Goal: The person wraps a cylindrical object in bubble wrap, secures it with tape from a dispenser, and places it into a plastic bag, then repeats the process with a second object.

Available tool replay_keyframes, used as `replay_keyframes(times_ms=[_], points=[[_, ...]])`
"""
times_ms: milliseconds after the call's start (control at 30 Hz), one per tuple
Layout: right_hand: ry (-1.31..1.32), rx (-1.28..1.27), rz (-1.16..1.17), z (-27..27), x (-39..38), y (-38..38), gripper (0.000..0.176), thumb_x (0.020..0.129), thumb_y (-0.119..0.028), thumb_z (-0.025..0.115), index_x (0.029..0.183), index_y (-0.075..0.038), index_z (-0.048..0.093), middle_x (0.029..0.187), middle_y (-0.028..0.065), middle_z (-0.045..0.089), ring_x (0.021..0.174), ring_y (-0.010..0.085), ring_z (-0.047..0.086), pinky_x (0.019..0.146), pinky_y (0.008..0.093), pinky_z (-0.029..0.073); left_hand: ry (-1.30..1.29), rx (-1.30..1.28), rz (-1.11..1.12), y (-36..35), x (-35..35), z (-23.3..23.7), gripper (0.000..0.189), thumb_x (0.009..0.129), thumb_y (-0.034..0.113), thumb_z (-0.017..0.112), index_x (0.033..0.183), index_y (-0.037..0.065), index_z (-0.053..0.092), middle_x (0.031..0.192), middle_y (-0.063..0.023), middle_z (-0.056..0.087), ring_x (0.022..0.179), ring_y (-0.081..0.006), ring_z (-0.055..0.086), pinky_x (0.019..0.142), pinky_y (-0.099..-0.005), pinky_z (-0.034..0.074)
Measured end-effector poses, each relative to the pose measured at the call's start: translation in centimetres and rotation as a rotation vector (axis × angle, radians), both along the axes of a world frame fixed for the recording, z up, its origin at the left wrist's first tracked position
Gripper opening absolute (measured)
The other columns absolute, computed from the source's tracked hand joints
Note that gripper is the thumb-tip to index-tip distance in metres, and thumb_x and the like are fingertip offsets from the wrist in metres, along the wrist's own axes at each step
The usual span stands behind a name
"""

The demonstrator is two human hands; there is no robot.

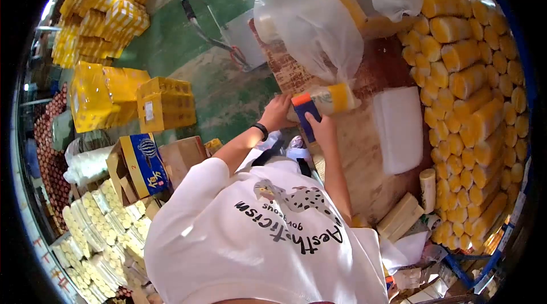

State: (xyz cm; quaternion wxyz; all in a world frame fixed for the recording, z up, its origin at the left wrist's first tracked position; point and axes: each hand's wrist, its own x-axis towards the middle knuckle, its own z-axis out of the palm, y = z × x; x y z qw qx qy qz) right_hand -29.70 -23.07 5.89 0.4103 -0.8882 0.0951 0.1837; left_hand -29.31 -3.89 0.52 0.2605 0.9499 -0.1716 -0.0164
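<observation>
My right hand [322, 128] is wrapped round a dark blue tool with an orange edge [304, 115], held against the near end of a clear-wrapped roll with a yellow band [338, 98]. My left hand [277, 111], with a black band at its wrist, is at the roll's left end; what its fingers hold, if anything, is hidden. The roll lies on a worn brown table [342, 150]. A large translucent plastic bag [316, 28] bulges just beyond the roll.
White foam sheets [397, 130] lie on the table's right side. Stacked yellow rolls [470, 105] rise at the right. A metal-handled cart [245, 36] stands beyond the table. Yellow-taped boxes [165, 103] and a blue-yellow carton [145, 163] are at the left.
</observation>
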Motion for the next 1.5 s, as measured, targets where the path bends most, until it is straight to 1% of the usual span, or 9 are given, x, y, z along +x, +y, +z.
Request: replay_keyframes(times_ms=[100,533,600,733,867,1100,1333,1367,1500], points=[[-0.16,0.023,-0.071,2.1,-1.4,0.5,0.057,0.079,-0.051,0.064,0.085,0.006,0.065,0.079,0.0267,0.064,0.08,0.0409,0.064,0.071,0.0435,0.049,0.034,-0.002,-0.003,0.1,0.1,0.1,0.099,0.052,0.042,0.083,0.127,-0.006,0.04,0.123,-0.024,0.048,0.11,-0.0391,0.049,0.094,-0.0417,0.041],[0.09,-0.044,-0.17,3.7,-0.9,4.4,0.059,0.079,-0.052,0.064,0.082,0.008,0.064,0.076,0.026,0.064,0.075,0.0384,0.065,0.07,0.0456,0.048,0.118,-0.224,0.016,2.1,0.8,0.5,0.077,0.046,0.034,0.088,0.101,-0.003,0.048,0.108,-0.0229,0.049,0.101,-0.0401,0.05,0.089,-0.0419,0.044],[0.288,0.285,-0.316,2.5,-0.7,2.3,0.051,0.08,-0.045,0.067,0.084,0.006,0.065,0.072,0.0123,0.065,0.067,0.021,0.064,0.063,0.0358,0.05,0.186,-0.334,0.022,2.7,0.7,0.3,0.074,0.053,0.032,0.087,0.107,-0.001,0.048,0.111,-0.0194,0.049,0.105,-0.0371,0.051,0.09,-0.0405,0.044],[0.447,0.823,-0.63,4.4,1.1,1.4,0.033,0.081,-0.03,0.07,0.089,0.002,0.066,0.08,0.0076,0.067,0.065,0.015,0.064,0.059,0.0297,0.053,0.346,-0.604,-0.118,6.8,2.5,-1.7,0.048,0.07,0.021,0.079,0.108,0.006,0.055,0.101,-0.0103,0.057,0.094,-0.0281,0.059,0.082,-0.0345,0.05],[0.482,0.836,-0.539,5.8,3.8,1.6,0.029,0.083,-0.026,0.068,0.093,0.001,0.065,0.083,0.0096,0.067,0.067,0.0183,0.065,0.062,0.0315,0.054,0.218,-0.537,-0.147,9.3,3.7,-2.4,0.014,0.082,0.011,0.064,0.093,0.004,0.06,0.082,-0.0104,0.059,0.077,-0.0308,0.061,0.067,-0.0342,0.05],[0.64,0.772,-0.508,6.2,9.2,3.5,0.027,0.083,-0.024,0.067,0.099,-0.002,0.064,0.085,0.0072,0.067,0.073,0.0196,0.065,0.072,0.0344,0.055,0.328,-0.848,0.11,7.8,2.0,-4.5,0.013,0.089,0.011,0.056,0.094,0.001,0.049,0.069,-0.0128,0.055,0.063,-0.0182,0.053,0.058,-0.0326,0.043],[0.653,0.816,-0.48,4.9,13.3,4.1,0.025,0.085,-0.023,0.065,0.098,-0.003,0.062,0.092,0.0063,0.066,0.085,0.0182,0.063,0.076,0.0335,0.054,0.288,-0.914,0.325,8.0,2.3,-4.6,0.014,0.092,0.013,0.054,0.09,0.001,0.047,0.064,-0.0124,0.052,0.056,-0.0199,0.047,0.054,-0.0334,0.039],[0.66,0.807,-0.462,4.9,13.2,3.9,0.024,0.086,-0.023,0.064,0.098,-0.003,0.062,0.091,0.0063,0.066,0.084,0.0181,0.063,0.077,0.0332,0.054,0.299,-0.796,0.348,8.3,2.5,-4.4,0.014,0.084,0.012,0.058,0.091,0.001,0.052,0.083,-0.0197,0.059,0.077,-0.0346,0.059,0.066,-0.04,0.047],[0.644,0.768,-0.441,6.1,10.9,2.9,0.023,0.087,-0.022,0.063,0.098,-0.003,0.061,0.09,0.0063,0.066,0.084,0.0174,0.063,0.076,0.0323,0.053,-0.272,-0.435,0.218,8.8,1.9,-2.0,0.02,0.076,0.013,0.061,0.093,0.005,0.055,0.114,-0.0141,0.054,0.104,-0.0336,0.051,0.087,-0.0394,0.044]])
